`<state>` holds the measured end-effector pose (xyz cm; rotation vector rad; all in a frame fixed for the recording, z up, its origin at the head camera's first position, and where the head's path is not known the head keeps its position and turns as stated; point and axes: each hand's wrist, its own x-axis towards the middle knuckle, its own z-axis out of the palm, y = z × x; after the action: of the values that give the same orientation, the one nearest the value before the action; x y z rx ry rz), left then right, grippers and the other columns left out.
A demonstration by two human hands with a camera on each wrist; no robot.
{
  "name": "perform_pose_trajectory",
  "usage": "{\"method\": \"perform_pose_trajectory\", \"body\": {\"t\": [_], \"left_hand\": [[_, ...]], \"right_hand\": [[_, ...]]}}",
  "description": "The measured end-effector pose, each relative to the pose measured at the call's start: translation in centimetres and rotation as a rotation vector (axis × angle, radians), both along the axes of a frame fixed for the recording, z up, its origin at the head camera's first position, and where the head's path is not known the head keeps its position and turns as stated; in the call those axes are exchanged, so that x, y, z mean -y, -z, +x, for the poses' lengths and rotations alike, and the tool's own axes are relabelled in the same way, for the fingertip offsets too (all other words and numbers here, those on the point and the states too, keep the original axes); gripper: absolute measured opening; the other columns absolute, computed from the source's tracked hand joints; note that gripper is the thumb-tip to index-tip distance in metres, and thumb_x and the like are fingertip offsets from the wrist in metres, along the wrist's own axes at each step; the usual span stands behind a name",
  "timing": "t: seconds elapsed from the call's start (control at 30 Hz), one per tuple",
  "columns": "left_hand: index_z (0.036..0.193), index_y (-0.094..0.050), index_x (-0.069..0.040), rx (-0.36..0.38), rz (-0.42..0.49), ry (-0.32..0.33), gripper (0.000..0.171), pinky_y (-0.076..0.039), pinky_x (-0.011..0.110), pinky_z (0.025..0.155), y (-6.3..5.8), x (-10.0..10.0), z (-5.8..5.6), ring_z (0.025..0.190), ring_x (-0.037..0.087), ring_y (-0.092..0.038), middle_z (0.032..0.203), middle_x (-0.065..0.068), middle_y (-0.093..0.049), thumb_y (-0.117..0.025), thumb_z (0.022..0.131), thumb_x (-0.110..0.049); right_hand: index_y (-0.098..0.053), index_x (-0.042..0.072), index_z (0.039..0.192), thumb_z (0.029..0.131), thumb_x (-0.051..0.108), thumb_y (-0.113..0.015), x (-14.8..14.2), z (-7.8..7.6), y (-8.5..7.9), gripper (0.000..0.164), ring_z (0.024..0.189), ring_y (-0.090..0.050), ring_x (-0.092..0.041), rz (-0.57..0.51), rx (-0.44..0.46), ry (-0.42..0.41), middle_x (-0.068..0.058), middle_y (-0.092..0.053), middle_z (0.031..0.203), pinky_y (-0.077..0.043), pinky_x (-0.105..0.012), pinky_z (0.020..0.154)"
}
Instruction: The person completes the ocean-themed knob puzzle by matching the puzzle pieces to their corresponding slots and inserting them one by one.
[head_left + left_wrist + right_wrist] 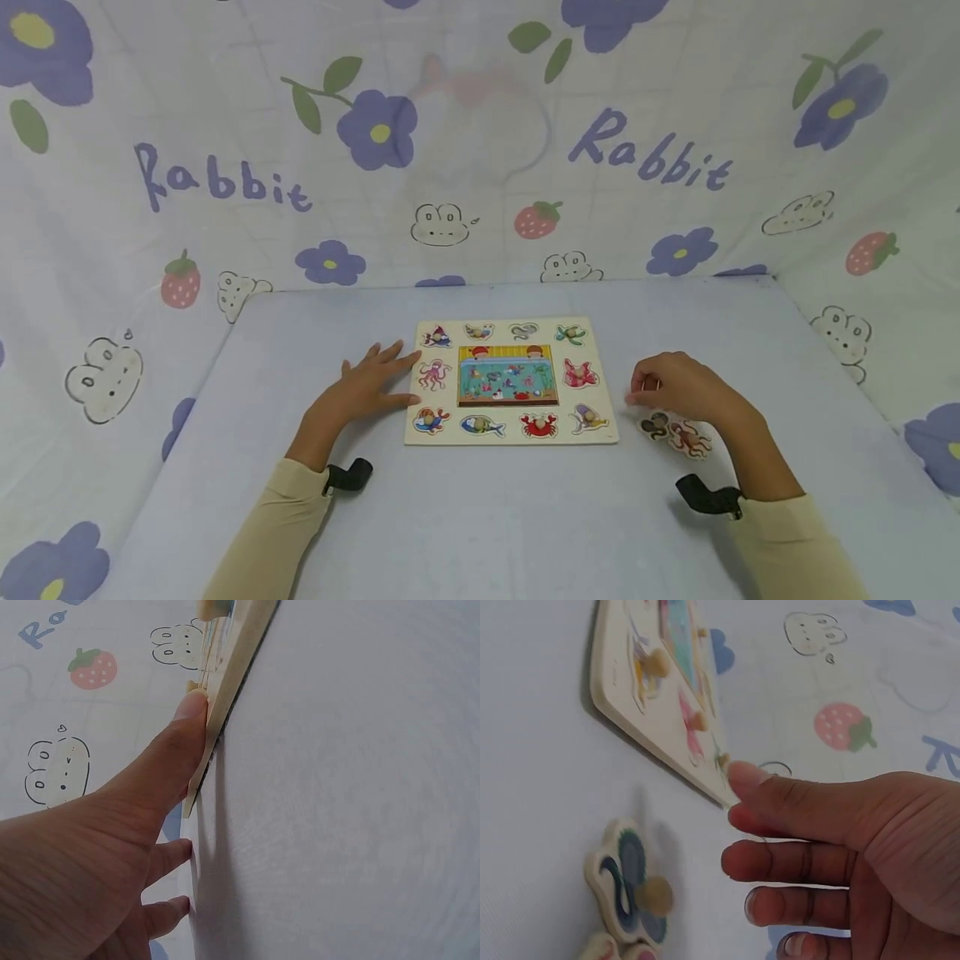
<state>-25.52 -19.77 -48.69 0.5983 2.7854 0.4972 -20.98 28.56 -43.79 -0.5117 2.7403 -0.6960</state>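
Note:
A wooden knob puzzle board [510,423] with sea animals round an aquarium picture lies on the table. Its octopus spot and a grey spot in the top row show no knob. With spread fingers, my left hand [365,388] touches the board's left edge; in the left wrist view the thumb [196,705] presses against that edge. Off the board's right side hovers my right hand [678,387], fingers loosely bent, with nothing seen in them. Just below it lie a dark grey knobbed piece [655,426] and a red octopus piece [690,439], close together.
A pale cloth covers the table [510,517]. Behind and at the sides hangs a white curtain [480,192] printed with flowers, strawberries and rabbits. Each wrist carries a black camera mount [351,475] near the beige sleeve.

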Motion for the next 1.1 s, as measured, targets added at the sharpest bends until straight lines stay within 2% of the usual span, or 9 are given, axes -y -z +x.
{"method": "perform_pose_trajectory", "body": {"t": [0.17,0.3,0.53,0.63,0.8,0.93,1.1], "left_hand": [[0.161,-0.033,-0.025,-0.009,0.002,0.000,0.082,-0.006,0.082,0.108,0.1,0.2,-0.1,0.152,0.048,-0.008,0.168,0.015,-0.019,-0.067,0.093,-0.056],[0.161,-0.032,-0.026,0.000,0.011,-0.003,0.083,-0.005,0.081,0.108,0.1,0.2,0.0,0.153,0.048,-0.008,0.168,0.014,-0.019,-0.068,0.092,-0.056],[0.160,-0.034,-0.026,-0.005,0.019,-0.006,0.082,-0.007,0.082,0.108,0.2,0.3,0.0,0.153,0.047,-0.009,0.168,0.014,-0.020,-0.068,0.092,-0.055],[0.160,-0.034,-0.026,-0.001,0.023,-0.008,0.081,-0.006,0.081,0.108,0.2,0.3,0.1,0.153,0.047,-0.008,0.168,0.014,-0.020,-0.069,0.092,-0.054],[0.160,-0.034,-0.026,-0.001,0.022,-0.010,0.082,-0.006,0.081,0.108,0.3,0.2,0.1,0.153,0.047,-0.008,0.168,0.014,-0.020,-0.069,0.092,-0.055],[0.160,-0.034,-0.026,-0.001,0.022,-0.011,0.082,-0.006,0.081,0.108,0.1,0.1,0.1,0.153,0.047,-0.008,0.168,0.014,-0.020,-0.069,0.092,-0.054],[0.160,-0.034,-0.026,0.001,0.020,-0.011,0.081,-0.006,0.081,0.109,-0.1,0.1,0.2,0.153,0.046,-0.008,0.168,0.013,-0.019,-0.070,0.092,-0.052]], "right_hand": [[-0.071,0.010,0.087,0.090,0.015,-0.077,-1.0,0.2,-0.7,0.009,0.072,-0.054,-0.016,0.042,0.037,0.026,0.001,-0.062,0.077,-0.048,-0.032,0.062],[-0.071,0.009,0.085,0.088,0.017,-0.079,-1.4,0.7,-0.9,0.012,0.072,-0.055,-0.017,0.091,0.103,0.052,0.000,-0.063,0.078,-0.048,-0.033,0.062],[-0.072,0.008,0.085,0.084,0.027,-0.084,-1.6,0.7,0.0,0.023,0.074,-0.056,-0.019,0.170,0.193,0.091,-0.002,-0.063,0.079,-0.051,-0.036,0.066],[-0.072,0.009,0.083,0.084,0.027,-0.084,-1.5,0.8,0.2,0.023,0.072,-0.055,-0.018,0.182,0.210,0.078,-0.002,-0.062,0.076,-0.050,-0.035,0.065],[-0.071,0.011,0.080,0.085,0.026,-0.082,-1.2,0.9,0.1,0.019,0.072,-0.054,-0.017,0.193,0.166,0.045,0.000,-0.061,0.074,-0.049,-0.033,0.063],[-0.071,0.011,0.083,0.087,0.023,-0.080,-1.1,0.8,0.0,0.015,0.072,-0.054,-0.018,0.197,0.102,0.050,0.000,-0.062,0.077,-0.049,-0.034,0.062],[-0.072,0.012,0.084,0.087,0.021,-0.080,-0.9,0.5,0.3,0.013,0.072,-0.055,-0.017,0.213,0.076,0.080,0.001,-0.062,0.077,-0.049,-0.034,0.062]]}}
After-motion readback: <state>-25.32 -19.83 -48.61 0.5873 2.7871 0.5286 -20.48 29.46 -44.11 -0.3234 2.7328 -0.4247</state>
